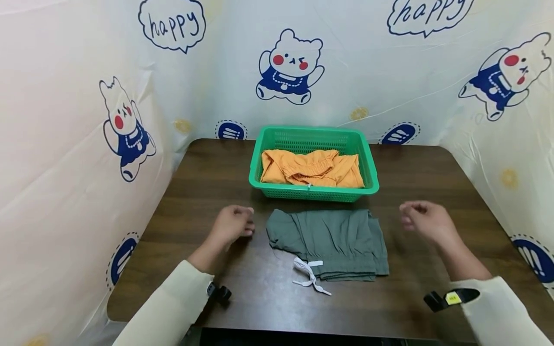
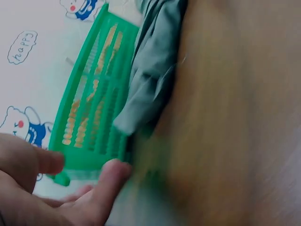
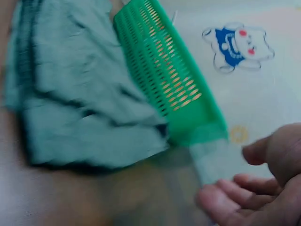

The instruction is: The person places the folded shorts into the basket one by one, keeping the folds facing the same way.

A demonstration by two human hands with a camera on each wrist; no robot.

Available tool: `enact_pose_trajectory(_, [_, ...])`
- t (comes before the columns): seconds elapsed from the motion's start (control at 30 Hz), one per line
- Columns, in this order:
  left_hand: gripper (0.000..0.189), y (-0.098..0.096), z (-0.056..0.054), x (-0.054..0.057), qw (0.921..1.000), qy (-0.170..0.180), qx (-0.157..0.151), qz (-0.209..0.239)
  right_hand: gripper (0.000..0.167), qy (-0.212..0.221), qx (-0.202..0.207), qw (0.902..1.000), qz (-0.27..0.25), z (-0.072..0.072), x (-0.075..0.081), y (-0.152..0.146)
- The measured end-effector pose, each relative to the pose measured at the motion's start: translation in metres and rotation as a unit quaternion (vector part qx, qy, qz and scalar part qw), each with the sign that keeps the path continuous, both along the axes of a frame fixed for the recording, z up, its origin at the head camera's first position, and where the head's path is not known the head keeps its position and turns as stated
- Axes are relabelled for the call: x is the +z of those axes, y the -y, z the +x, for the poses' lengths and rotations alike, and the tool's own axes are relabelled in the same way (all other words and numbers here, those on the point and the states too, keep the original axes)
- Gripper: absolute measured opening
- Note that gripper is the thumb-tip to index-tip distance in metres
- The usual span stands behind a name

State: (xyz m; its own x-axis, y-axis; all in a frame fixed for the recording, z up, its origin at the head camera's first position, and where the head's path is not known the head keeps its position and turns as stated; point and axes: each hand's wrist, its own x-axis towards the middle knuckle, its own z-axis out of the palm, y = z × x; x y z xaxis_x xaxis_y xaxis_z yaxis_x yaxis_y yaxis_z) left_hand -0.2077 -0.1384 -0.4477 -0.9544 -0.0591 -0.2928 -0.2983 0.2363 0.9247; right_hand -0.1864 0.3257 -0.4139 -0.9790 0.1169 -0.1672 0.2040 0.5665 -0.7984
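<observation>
A folded pair of grey-green drawstring shorts (image 1: pixel 333 242) lies on the table, its white drawstring (image 1: pixel 309 276) tied in a bow at the front left. Just left of the shorts is my left hand (image 1: pixel 231 225), apart from the cloth, fingers loosely curled around nothing. My right hand (image 1: pixel 426 221) hovers off the right side, a wider gap from the shorts, also holding nothing. Behind the shorts stands a green plastic basket (image 1: pixel 313 193) with a folded orange garment (image 1: pixel 311 168) inside. Both wrist views show thumb and fingers apart, with the shorts and basket beyond them.
The dark wooden table (image 1: pixel 173 269) has rounded back corners. A pale printed sheet (image 1: pixel 359 62) with bear drawings hangs behind and along both sides. Wrist cameras are strapped on both sleeves.
</observation>
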Motion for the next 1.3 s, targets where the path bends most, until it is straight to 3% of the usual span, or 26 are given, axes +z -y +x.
enact_pose_trajectory(0.1, [0.035, -0.009, 0.009, -0.007, 0.9967, 0.056, -0.053, 0.024, 0.057, 0.076, 0.055, 0.9947, -0.042, 0.012, -0.018, -0.003])
enact_pose_trajectory(0.27, [0.036, -0.027, 0.014, -0.013, 0.9943, 0.067, -0.079, 0.025, 0.067, 0.134, 0.091, 0.9839, -0.076, 0.020, -0.036, 0.014])
enact_pose_trajectory(0.33, [0.038, -0.033, 0.014, -0.016, 0.9939, 0.072, -0.080, 0.024, 0.069, 0.137, 0.094, 0.9843, -0.058, 0.018, -0.039, 0.022])
enact_pose_trajectory(0.5, [0.047, -0.046, 0.014, -0.024, 0.9931, 0.080, -0.081, 0.027, 0.050, 0.130, 0.097, 0.9865, -0.025, 0.016, -0.047, 0.040])
enact_pose_trajectory(0.67, [0.051, -0.053, 0.014, -0.026, 0.9942, 0.068, -0.075, 0.037, 0.032, 0.121, 0.103, 0.9858, -0.054, 0.019, -0.050, 0.046])
enact_pose_trajectory(0.87, [0.037, -0.052, 0.014, -0.021, 0.9946, 0.065, -0.062, 0.051, 0.037, 0.123, 0.089, 0.9835, -0.098, 0.022, -0.047, 0.044])
enact_pose_trajectory(1.13, [0.035, -0.038, 0.013, -0.022, 0.9941, 0.084, -0.054, 0.042, 0.037, 0.138, 0.035, 0.9707, -0.193, 0.026, -0.061, 0.038])
enact_pose_trajectory(1.3, [0.032, -0.026, 0.014, -0.013, 0.9943, 0.073, -0.054, 0.057, 0.034, 0.133, 0.024, 0.9674, -0.214, 0.031, -0.052, 0.038])
